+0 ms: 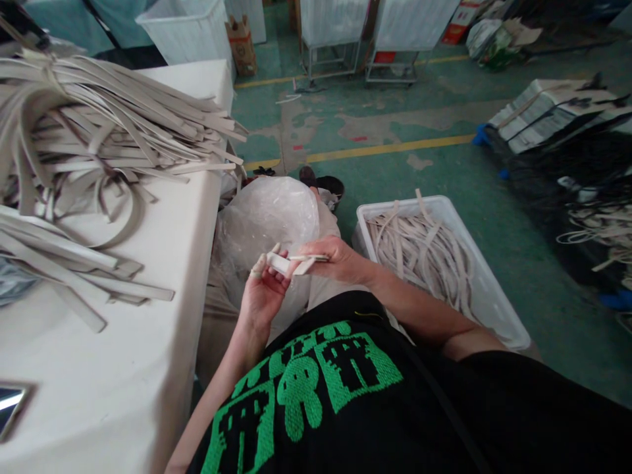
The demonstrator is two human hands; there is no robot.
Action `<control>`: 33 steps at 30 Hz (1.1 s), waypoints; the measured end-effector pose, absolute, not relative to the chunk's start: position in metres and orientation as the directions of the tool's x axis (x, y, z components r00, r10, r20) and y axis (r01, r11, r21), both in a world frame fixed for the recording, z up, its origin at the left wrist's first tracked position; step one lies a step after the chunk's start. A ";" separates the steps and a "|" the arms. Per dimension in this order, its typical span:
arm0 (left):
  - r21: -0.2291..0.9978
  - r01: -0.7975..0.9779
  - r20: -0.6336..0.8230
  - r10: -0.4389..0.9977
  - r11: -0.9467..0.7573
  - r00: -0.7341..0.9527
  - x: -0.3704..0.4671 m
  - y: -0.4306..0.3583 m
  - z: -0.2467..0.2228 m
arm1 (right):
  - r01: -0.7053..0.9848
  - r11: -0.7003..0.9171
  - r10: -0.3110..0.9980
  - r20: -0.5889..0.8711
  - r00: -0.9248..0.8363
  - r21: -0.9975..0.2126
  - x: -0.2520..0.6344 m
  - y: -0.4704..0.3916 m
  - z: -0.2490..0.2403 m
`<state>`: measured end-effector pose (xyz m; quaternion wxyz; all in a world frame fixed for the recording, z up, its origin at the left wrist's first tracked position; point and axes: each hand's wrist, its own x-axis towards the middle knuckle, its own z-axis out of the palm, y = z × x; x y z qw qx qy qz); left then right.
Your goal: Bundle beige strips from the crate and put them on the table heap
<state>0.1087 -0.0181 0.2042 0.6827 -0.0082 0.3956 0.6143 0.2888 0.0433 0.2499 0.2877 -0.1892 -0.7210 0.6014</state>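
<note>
Over my lap, my left hand (266,289) pinches one end of a pale flat strip (279,263); light coverings show on some of its fingertips. My right hand (336,258) closes on the other end of the strip, together with a thin light-coloured piece I cannot identify that sticks out along its fingers. Both hands nearly meet in front of a clear plastic bag (276,210) that lies between my legs. Part of the strip is hidden behind my fingers.
Left, a white-covered table (123,368) carries bundled pale strips (113,112) and a loose pile (74,257). To my right, a white bin (447,204) holds many strips. White carts (336,26) and a strapped white stack (548,112) stand farther off on the green floor.
</note>
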 end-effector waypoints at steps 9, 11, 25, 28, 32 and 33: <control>0.412 -0.910 -0.683 0.644 -0.048 -0.344 0.046 0.023 0.167 | -0.164 -0.048 0.790 0.063 -0.610 -0.985 0.404 0.060 0.270; 0.517 -0.852 -0.615 0.657 -0.081 -0.435 0.047 0.021 0.167 | -0.198 -0.086 0.842 0.035 -0.538 -0.976 0.398 0.062 0.262; 0.983 -0.103 -0.169 0.973 0.154 -0.159 0.105 -0.026 0.168 | -0.113 -0.292 0.848 -0.203 -0.489 -0.950 0.236 0.062 0.205; 0.983 0.045 -0.173 0.983 0.176 -0.060 0.106 -0.029 0.177 | -0.084 -0.245 0.874 -0.183 -0.450 -0.966 0.237 0.065 0.206; 0.975 0.146 -0.181 0.981 0.169 0.075 0.109 -0.029 0.181 | -0.052 -0.258 0.881 -0.213 -0.423 -0.965 0.237 0.063 0.204; 0.973 0.159 -0.183 0.979 0.168 0.088 0.109 -0.028 0.181 | -0.057 -0.271 0.877 -0.223 -0.426 -0.961 0.237 0.063 0.204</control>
